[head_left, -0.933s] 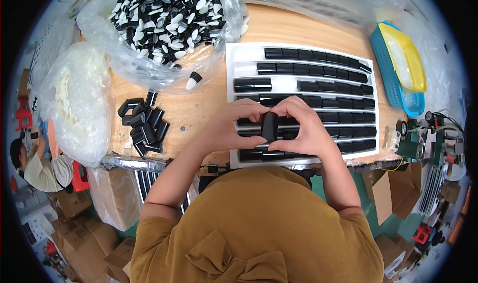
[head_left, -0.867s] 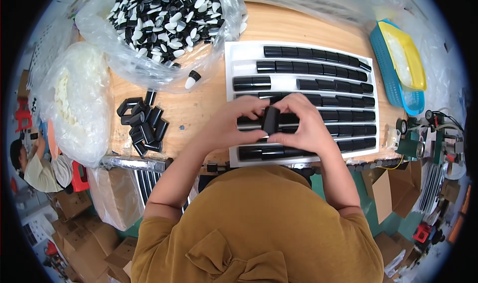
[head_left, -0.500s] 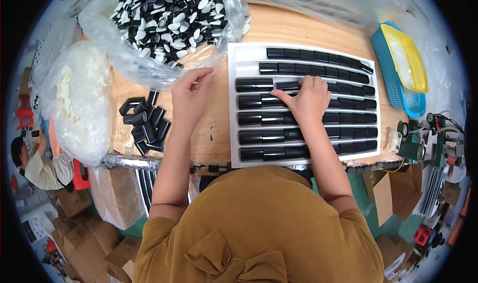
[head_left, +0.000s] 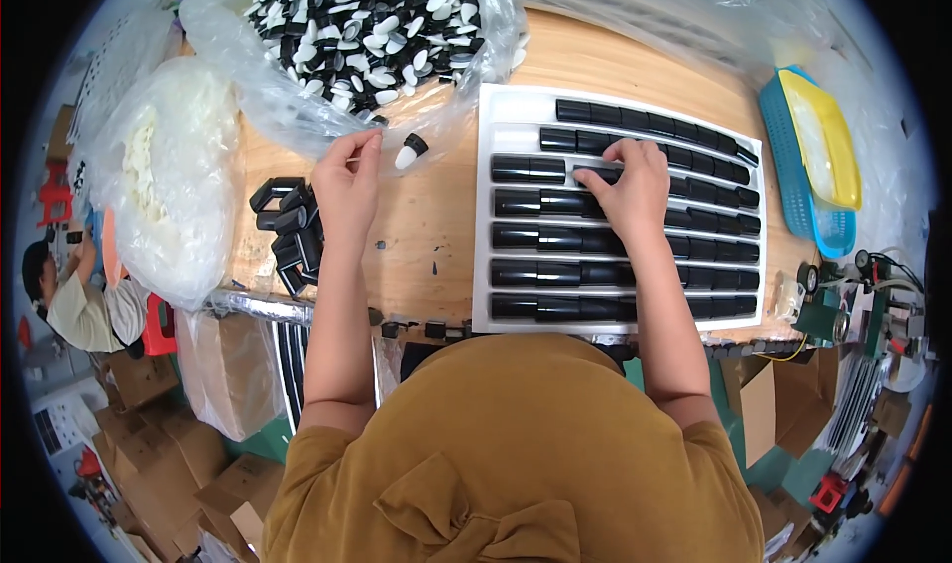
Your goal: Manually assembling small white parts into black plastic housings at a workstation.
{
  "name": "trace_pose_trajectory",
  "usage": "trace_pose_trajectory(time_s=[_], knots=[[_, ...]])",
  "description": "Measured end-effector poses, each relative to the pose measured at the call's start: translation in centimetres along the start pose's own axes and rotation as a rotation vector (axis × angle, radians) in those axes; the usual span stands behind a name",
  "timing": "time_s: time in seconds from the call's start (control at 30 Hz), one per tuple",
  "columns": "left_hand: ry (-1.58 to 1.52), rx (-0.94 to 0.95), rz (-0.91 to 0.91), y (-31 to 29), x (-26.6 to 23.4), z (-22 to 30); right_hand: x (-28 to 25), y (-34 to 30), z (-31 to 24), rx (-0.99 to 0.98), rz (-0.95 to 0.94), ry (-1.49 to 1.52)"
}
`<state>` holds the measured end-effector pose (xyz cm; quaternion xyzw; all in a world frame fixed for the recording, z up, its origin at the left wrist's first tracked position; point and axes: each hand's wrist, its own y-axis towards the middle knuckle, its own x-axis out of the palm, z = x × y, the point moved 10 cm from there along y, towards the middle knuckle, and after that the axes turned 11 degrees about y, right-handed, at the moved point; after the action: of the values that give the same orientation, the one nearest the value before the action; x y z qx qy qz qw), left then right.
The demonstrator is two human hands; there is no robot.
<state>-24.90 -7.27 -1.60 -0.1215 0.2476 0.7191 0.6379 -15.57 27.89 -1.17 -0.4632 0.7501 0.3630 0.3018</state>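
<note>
My right hand (head_left: 635, 184) is over the third row of a white tray (head_left: 529, 110), its thumb and fingers closed on a short black glossy tube piece (head_left: 601, 173). Rows of similar black tube pieces (head_left: 535, 204) fill the tray's grooves. To the left, at the edge of a clear plastic bag (head_left: 297, 132), my left hand (head_left: 347, 188) has its fingertips pinched together; what they hold, if anything, is too small to make out. Just right of these fingers, a black piece with a white oval tip (head_left: 411, 151) lies on the bag's edge.
The bag holds a heap of black and white pieces (head_left: 367, 38). Loose black hollow pieces (head_left: 293, 221) lie beside my left forearm. Another plastic bag (head_left: 164, 196) stands further left. Blue and yellow baskets (head_left: 815, 157) are at the right, near a green metal device (head_left: 821, 322).
My left hand has drawn back slightly toward me and left, its fingers now pinched; a white-tipped black piece shows beside it. My right hand stays at the third row. The whole view has shifted.
</note>
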Motion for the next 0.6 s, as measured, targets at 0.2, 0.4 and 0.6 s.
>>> trace_pose_trajectory(time_s=[0.2,0.4,0.6], knots=[[0.499,0.315,-0.068,1.5,3.2,1.0,3.2,-1.3,-4.2,-0.251,-0.05,-0.02],[0.639,0.317,-0.18,1.2,6.2,0.1,3.7,-1.9,-4.7,-0.288,-0.045,0.017],[0.522,0.187,-0.159,0.6,5.3,1.7,4.9,0.1,-3.1,-0.102,-0.193,0.092]])
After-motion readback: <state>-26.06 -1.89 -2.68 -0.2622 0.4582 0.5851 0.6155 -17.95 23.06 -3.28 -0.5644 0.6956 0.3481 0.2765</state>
